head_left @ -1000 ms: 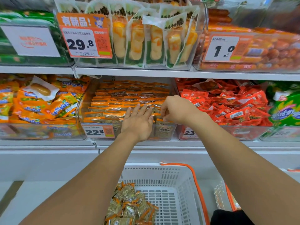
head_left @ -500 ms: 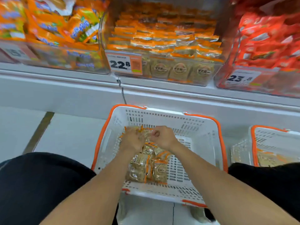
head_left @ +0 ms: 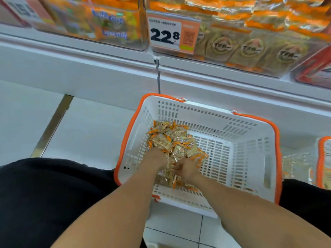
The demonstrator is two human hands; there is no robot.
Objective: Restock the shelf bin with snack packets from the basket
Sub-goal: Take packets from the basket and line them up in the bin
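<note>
White slotted plastic basket (head_left: 250,145) with an orange rim and handles; inside on the left, a heap of golden-tan snack packets (head_left: 172,140) with orange edges and round printed emblems. Far right, a clear shelf bin (head_left: 250,49) of matching tan-and-orange packets; its white-and-orange price tag (head_left: 172,33) bears black digits
</note>
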